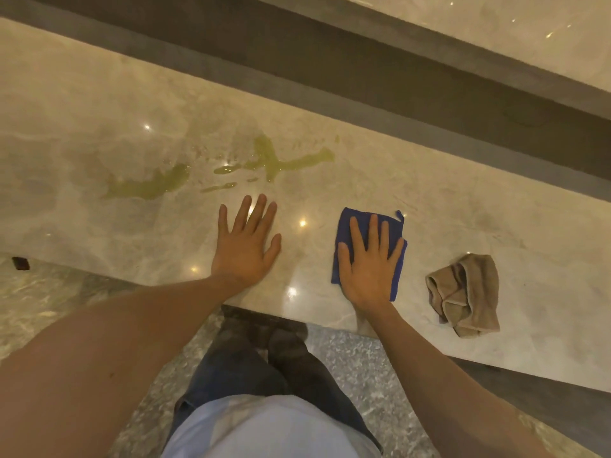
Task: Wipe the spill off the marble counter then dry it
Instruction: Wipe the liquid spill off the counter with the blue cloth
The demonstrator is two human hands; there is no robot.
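Note:
A yellow-green spill (pixel 271 160) lies in streaks and puddles across the beige marble counter (pixel 99 110), with a second patch (pixel 148 185) to the left. My left hand (pixel 246 244) rests flat on the bare marble just below the spill, fingers spread, holding nothing. My right hand (pixel 368 266) lies flat, fingers apart, on top of a folded blue cloth (pixel 347 223) to the right of the spill. A crumpled tan towel (pixel 466 294) sits further right on the counter, untouched.
A dark grey ledge (pixel 363 77) runs along the counter's far side, with another marble surface (pixel 496 28) beyond it. The counter's near edge (pixel 314 317) is just below my wrists. A small dark object (pixel 20 263) sits at the left edge. Speckled floor and my legs show below.

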